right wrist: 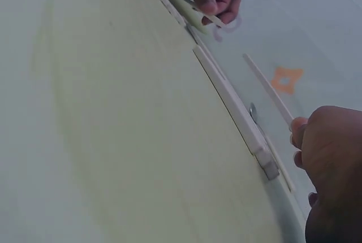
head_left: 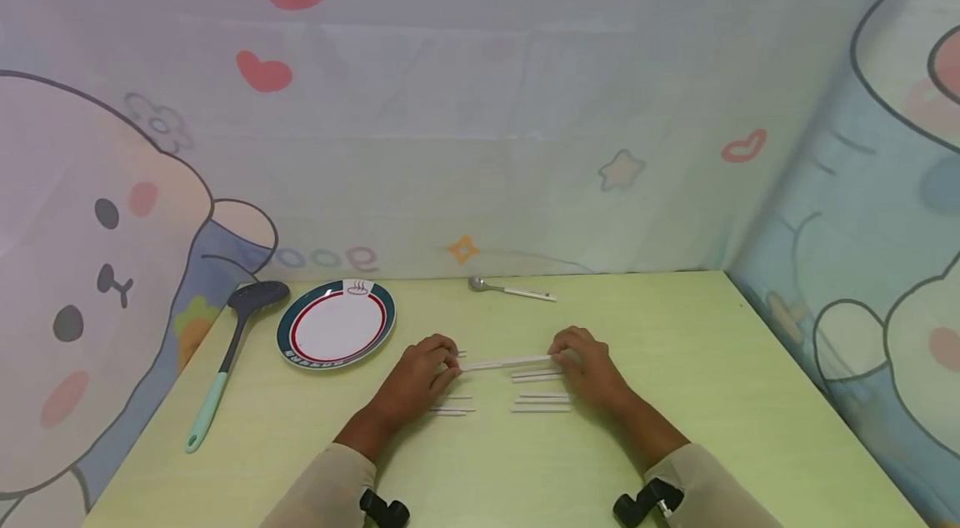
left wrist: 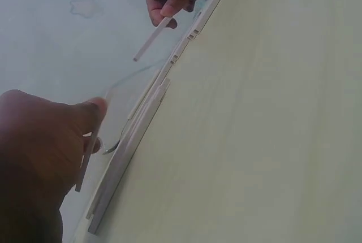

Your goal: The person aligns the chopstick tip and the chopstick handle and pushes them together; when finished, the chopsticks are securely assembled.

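Observation:
My left hand point(head_left: 420, 378) pinches a thin white stick point(left wrist: 90, 158) between thumb and fingers. A second white stick point(right wrist: 267, 83) is pinched by my right hand point(head_left: 588, 366). Both sticks are held up above the table, their free ends pointing toward each other and overlapping in the head view. On the table below lie more white sticks in small groups: one group point(head_left: 536, 376) beside the right hand, another point(head_left: 542, 398) nearer me, and a third point(head_left: 450, 410) partly hidden by the left hand. A stick tip point(head_left: 461, 354) shows just beyond the left fingers.
At the back left stands a plate point(head_left: 337, 328) with a dark green and red rim. Left of it lies a dark-headed kitchen utensil point(head_left: 232, 336) with a mint handle. A spoon point(head_left: 517, 291) with a white handle lies near the back edge, by a printed cloth backdrop point(head_left: 480, 95).

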Action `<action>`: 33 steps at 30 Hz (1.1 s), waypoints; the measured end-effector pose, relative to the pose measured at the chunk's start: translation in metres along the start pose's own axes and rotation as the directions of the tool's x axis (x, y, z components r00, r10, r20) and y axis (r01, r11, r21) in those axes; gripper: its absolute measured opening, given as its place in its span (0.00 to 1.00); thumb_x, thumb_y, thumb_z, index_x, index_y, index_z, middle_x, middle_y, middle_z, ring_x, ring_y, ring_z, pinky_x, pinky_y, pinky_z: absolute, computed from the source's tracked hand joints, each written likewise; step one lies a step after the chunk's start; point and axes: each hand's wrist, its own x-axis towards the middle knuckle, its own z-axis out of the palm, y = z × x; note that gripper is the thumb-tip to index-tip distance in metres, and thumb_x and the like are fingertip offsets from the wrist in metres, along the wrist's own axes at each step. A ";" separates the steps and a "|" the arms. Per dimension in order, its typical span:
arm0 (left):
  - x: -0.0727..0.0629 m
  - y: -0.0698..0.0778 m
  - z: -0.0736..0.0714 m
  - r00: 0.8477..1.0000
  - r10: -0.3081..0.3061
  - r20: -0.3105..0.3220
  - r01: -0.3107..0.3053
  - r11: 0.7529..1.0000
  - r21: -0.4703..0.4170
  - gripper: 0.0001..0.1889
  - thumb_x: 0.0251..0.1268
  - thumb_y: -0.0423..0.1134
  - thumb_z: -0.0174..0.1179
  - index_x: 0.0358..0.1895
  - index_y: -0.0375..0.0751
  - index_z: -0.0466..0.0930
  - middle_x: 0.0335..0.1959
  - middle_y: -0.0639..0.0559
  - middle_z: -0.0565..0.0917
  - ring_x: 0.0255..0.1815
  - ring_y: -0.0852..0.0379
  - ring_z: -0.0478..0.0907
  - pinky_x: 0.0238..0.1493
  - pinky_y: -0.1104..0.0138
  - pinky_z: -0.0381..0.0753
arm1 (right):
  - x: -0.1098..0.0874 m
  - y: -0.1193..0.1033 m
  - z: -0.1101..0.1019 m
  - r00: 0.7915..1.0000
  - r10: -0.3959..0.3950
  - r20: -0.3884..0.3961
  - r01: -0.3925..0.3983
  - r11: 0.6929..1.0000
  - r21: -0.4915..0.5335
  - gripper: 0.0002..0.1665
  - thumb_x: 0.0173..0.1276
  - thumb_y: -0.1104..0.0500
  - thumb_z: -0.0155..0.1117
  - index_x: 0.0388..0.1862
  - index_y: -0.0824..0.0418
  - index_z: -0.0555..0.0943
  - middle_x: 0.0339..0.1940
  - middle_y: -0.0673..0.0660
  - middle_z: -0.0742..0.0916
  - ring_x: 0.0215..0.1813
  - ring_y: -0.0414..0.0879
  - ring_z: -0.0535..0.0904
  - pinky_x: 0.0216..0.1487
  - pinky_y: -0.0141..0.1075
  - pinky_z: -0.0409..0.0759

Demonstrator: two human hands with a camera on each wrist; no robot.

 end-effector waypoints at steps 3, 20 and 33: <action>0.000 0.004 -0.001 1.000 -0.005 0.015 0.005 1.000 -0.009 0.05 0.73 0.32 0.71 0.40 0.41 0.83 0.51 0.49 0.84 0.43 0.57 0.84 0.48 0.62 0.84 | 0.001 -0.006 0.005 1.000 -0.002 0.002 0.002 1.000 0.020 0.08 0.79 0.67 0.65 0.44 0.54 0.84 0.52 0.55 0.88 0.63 0.60 0.81 0.67 0.69 0.69; 0.002 0.013 -0.006 0.992 -0.051 0.112 0.064 0.991 -0.115 0.02 0.80 0.33 0.65 0.44 0.41 0.82 0.54 0.47 0.83 0.44 0.56 0.86 0.51 0.62 0.88 | 0.001 -0.020 0.015 0.987 -0.159 -0.037 0.157 0.987 -0.039 0.08 0.76 0.69 0.69 0.42 0.56 0.83 0.47 0.55 0.89 0.55 0.55 0.85 0.58 0.52 0.82; 0.002 0.014 -0.006 0.995 -0.037 0.094 0.050 0.990 -0.135 0.03 0.78 0.31 0.66 0.43 0.40 0.82 0.53 0.44 0.84 0.44 0.56 0.85 0.50 0.63 0.88 | 0.001 -0.020 0.017 0.986 -0.160 -0.050 0.162 0.987 0.024 0.08 0.76 0.70 0.68 0.42 0.58 0.82 0.46 0.55 0.88 0.53 0.52 0.86 0.58 0.46 0.85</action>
